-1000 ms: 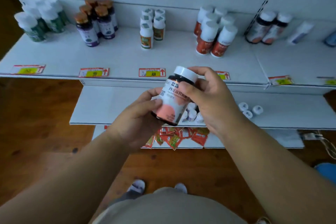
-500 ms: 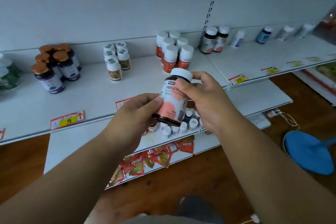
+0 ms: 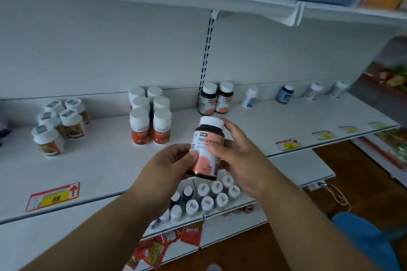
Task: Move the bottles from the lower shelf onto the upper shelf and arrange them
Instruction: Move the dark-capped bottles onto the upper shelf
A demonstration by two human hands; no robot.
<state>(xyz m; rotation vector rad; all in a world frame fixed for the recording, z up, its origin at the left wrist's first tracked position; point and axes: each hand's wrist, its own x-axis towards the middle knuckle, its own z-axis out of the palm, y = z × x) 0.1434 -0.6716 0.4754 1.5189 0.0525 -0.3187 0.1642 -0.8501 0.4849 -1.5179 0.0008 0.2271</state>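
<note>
A dark bottle (image 3: 207, 149) with a white cap and a pink label is held upright in both hands, above the front edge of the upper shelf (image 3: 99, 167). My left hand (image 3: 169, 165) pinches its lower left side. My right hand (image 3: 240, 158) grips its right side, thumb across the label. Two matching bottles (image 3: 215, 99) stand at the back of the upper shelf, right of the upright rail. Below the hands, several small white-capped bottles (image 3: 204, 198) stand on the lower shelf (image 3: 297, 167).
The upper shelf also carries several orange-labelled white bottles (image 3: 149, 121), several small square-lidded bottles (image 3: 57, 125) at left, and single bottles (image 3: 286, 93) spaced along the right. Red packets (image 3: 167, 246) hang below the lower shelf. A blue object (image 3: 370, 242) lies on the wooden floor at right.
The view has tilted up and swung right; a top shelf now shows. The bottle stays in both hands, now slightly higher against the upper shelf.
</note>
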